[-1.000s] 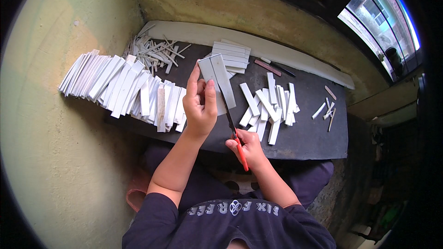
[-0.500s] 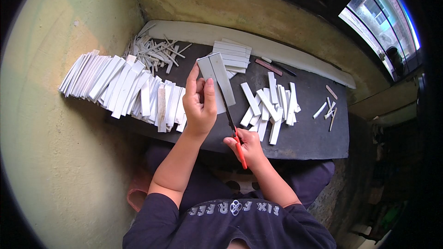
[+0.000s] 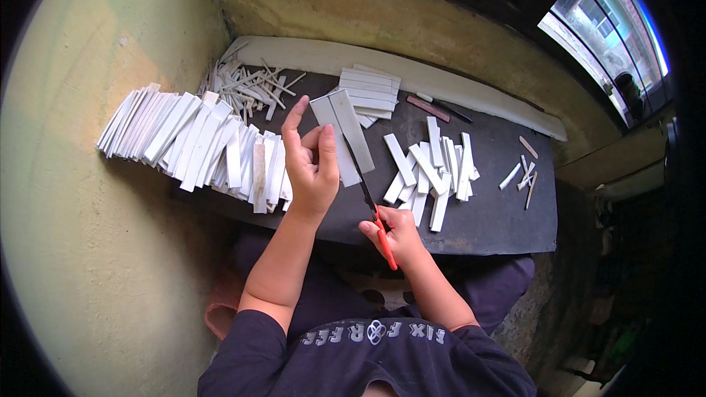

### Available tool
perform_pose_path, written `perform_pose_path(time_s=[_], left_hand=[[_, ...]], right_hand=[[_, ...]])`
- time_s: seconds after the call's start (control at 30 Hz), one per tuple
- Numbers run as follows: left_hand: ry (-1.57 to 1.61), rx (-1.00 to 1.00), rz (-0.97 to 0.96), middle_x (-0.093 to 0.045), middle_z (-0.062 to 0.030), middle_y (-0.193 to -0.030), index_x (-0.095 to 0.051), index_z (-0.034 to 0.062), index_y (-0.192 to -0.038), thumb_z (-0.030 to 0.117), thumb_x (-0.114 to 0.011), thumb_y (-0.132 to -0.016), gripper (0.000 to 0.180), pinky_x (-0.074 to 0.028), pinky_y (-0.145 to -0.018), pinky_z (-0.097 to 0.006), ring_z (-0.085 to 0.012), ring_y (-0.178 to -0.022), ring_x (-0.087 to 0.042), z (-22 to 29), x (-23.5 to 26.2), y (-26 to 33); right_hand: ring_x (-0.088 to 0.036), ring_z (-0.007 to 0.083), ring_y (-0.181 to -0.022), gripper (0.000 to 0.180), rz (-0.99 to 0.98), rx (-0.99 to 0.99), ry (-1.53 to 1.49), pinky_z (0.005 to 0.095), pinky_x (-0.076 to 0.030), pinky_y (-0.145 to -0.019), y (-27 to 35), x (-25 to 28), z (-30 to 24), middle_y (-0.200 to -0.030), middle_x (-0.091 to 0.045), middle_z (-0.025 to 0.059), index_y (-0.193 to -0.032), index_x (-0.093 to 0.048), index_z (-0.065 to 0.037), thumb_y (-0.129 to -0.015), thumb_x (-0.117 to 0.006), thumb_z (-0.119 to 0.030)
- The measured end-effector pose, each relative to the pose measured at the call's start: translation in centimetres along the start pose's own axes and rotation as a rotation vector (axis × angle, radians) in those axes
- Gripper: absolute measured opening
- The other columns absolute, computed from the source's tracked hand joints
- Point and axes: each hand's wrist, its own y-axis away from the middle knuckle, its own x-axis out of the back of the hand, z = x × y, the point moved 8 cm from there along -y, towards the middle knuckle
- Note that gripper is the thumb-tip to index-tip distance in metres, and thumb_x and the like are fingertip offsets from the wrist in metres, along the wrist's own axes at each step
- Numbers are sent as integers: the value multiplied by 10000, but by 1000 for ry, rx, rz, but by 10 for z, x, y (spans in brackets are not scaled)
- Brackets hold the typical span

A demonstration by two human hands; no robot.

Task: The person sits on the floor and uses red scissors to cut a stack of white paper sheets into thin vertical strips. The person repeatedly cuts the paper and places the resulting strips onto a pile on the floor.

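My left hand (image 3: 312,173) pinches the left edge of a white sheet (image 3: 352,126) between thumb and bent fingers, its index finger stretched up and away. A dark line runs lengthwise down the sheet. In my right hand (image 3: 402,237) is a pair of scissors (image 3: 384,241) with red handles and dark blades. The blades lie in the sheet's lower end along that line, and the strip to their right stands partly apart. Both hands are raised over the near part of the black tabletop (image 3: 500,224).
Left lies a long row of white strips (image 3: 195,132), with thin offcuts (image 3: 254,84) behind. Lined white sheets (image 3: 371,88) lie at the back, near a dark pen (image 3: 454,109) and a brownish bar (image 3: 426,107). Short white pieces (image 3: 437,169) are heaped right. Walls border the left and back.
My left hand has shifted slightly left and down, and its index finger has lifted off the sheet. The sheet has moved slightly down with it; the scissors have hardly moved.
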Motion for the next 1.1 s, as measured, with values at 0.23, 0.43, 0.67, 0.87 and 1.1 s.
perform_pose_path(time_s=[0.23,0.43,0.67,0.87,1.1], left_hand=[[39,-32,-24,-613,-65,-859,-302,28,-1299,55,-455,-915,415,-359,-590,-150,-23,-673,-502,1,-5,5],[50,-40,-143,-497,26,-639,-297,36,-1289,28,-466,-900,424,-258,-477,-152,3,-515,-342,-3,-25,18],[40,-5,-213,-500,15,-604,-295,33,-1274,15,-464,-889,421,-266,-465,-159,-2,-497,-364,-4,-35,23],[51,3,-214,-499,-4,-594,-289,1,-1250,-6,-474,-877,416,-307,-479,-166,-18,-495,-402,-6,-36,22],[74,23,-195,-492,17,-608,-298,36,-1270,29,-459,-896,407,-268,-480,-165,-6,-506,-357,-8,-36,22]], right_hand=[[-484,281,-476,426,-80,-34,-54,348,-394,-489,6,1,10,-504,-460,125,-660,-491,-9,-714,-676,-389],[-526,290,-554,312,-107,-106,-105,358,-418,-540,10,7,7,-572,-508,130,-737,-538,-16,-732,-628,-315],[-544,294,-585,264,-111,-150,-109,359,-428,-569,12,11,5,-595,-523,133,-763,-537,-18,-757,-595,-276],[-526,297,-560,320,-77,-158,-114,362,-418,-551,11,9,10,-576,-507,140,-737,-524,-14,-765,-603,-324],[-467,275,-481,430,-24,-96,-150,354,-388,-490,9,6,16,-514,-461,138,-672,-507,-1,-763,-618,-406]])
